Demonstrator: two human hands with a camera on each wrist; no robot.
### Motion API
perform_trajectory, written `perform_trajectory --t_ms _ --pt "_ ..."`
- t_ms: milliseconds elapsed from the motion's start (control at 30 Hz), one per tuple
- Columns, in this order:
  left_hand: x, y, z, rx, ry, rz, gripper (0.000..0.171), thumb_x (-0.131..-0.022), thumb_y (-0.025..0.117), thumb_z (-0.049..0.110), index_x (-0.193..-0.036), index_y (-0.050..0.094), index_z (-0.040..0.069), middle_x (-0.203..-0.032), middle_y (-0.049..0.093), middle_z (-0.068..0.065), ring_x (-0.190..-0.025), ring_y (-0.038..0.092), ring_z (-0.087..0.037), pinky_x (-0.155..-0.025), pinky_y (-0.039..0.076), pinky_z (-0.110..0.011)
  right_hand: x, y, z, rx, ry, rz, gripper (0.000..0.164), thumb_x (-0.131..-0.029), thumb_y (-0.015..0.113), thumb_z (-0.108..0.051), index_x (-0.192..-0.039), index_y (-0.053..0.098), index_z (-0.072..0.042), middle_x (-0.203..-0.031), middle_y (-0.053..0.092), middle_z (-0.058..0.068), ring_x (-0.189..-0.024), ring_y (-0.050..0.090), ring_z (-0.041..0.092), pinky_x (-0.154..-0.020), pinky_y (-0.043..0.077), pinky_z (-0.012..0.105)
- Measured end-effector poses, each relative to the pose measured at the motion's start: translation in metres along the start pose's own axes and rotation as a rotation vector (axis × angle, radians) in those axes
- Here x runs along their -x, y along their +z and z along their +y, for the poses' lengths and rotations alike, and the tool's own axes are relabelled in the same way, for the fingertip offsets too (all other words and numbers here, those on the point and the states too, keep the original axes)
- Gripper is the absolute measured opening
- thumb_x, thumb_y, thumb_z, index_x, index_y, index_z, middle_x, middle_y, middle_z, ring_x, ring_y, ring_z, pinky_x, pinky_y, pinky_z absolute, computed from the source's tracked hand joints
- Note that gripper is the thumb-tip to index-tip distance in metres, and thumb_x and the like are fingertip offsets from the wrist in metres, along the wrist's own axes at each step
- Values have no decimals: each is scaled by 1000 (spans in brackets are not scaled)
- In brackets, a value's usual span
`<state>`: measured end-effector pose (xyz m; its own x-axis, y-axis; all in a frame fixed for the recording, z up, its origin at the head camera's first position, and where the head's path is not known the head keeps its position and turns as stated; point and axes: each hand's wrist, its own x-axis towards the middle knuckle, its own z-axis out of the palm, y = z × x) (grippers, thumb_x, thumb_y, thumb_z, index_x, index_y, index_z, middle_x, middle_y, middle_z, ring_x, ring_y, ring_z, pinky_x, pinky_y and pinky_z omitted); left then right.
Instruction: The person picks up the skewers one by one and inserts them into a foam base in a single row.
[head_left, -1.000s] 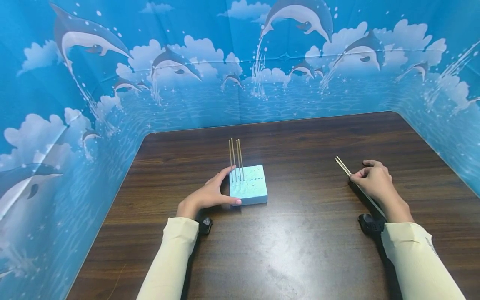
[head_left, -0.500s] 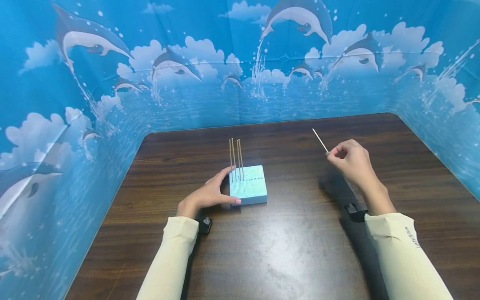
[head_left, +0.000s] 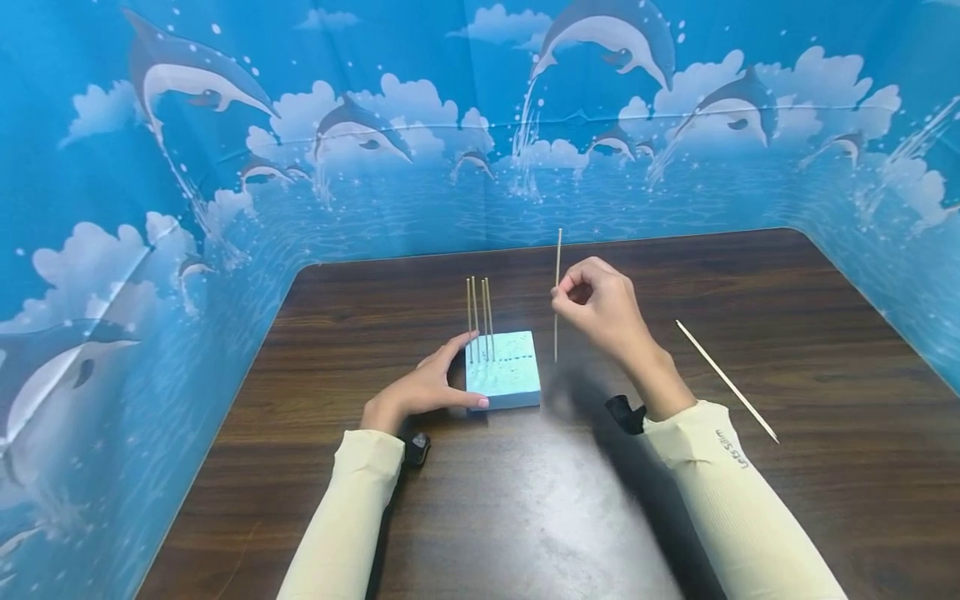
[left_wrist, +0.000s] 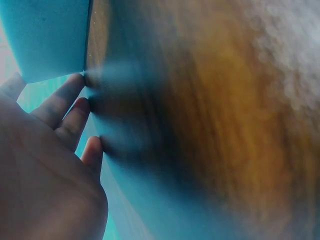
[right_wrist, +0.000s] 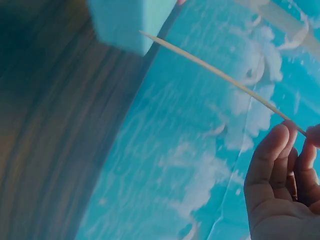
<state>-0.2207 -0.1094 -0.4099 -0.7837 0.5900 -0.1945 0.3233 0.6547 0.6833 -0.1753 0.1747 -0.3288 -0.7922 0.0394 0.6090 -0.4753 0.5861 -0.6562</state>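
A light-blue foam block [head_left: 513, 379] rests on the table with small holes across its top. Several thin wooden skewers [head_left: 488, 325] stand upright along its left part. My left hand [head_left: 420, 387] holds the block from the left, thumb at the front edge and index finger at the back corner. In the left wrist view its fingertips lie by the block [left_wrist: 45, 35]. To the right of the block, my right hand [head_left: 603, 308] pinches a bamboo skewer [head_left: 557, 337] nearly vertical between thumb and fingers. The skewer's sharp end [right_wrist: 165, 43] points down, overlapping the block in the right wrist view.
Another skewer [head_left: 727, 382] lies slantwise on the dark wood table [head_left: 480, 533], to the right of my right forearm. A blue dolphin-print curtain [head_left: 420, 208] stands round the table's back and sides.
My right hand has picked up one skewer from the right, carried it left towards the block and turned it upright. One skewer stays behind on the table. My left hand keeps its place.
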Motion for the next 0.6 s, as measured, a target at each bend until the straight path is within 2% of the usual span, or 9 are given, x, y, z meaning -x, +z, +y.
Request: perform_trajectory --t_ms 133,300,433,600 --pt "0 -1 0 -5 2 3 112 -72 81 58 -158 13 36 -166 13 6 -152 15 -25 -116 22 -60 -5 17 -11 -45 -53 -20 11 -78 68 2 -72 60 -3 -82 61 8 -70 57 16 -63 47 17" --pt "1 -1 1 -2 4 4 111 -73 81 57 -158 14 34 -166 15 3 -151 15 -25 -116 22 -60 -7 34 -20 -84 -76 -63 10 -78 67 3 -73 60 -3 -85 61 8 -72 60 18 -65 52 28" --pt "0 -1 1 9 -2 4 112 -73 82 56 -159 14 33 -165 15 2 -151 16 -27 -115 23 -61 -7 43 -23 -86 -79 -90 9 -78 66 2 -74 60 -3 -85 60 8 -73 60 20 -65 53 31" --pt "1 -1 2 9 -9 0 111 -73 82 55 -159 14 33 -166 15 2 -151 16 -28 -115 23 -62 -7 50 -24 -75 -66 -111 9 -79 67 2 -75 61 -3 -85 60 7 -74 59 16 -65 51 25"
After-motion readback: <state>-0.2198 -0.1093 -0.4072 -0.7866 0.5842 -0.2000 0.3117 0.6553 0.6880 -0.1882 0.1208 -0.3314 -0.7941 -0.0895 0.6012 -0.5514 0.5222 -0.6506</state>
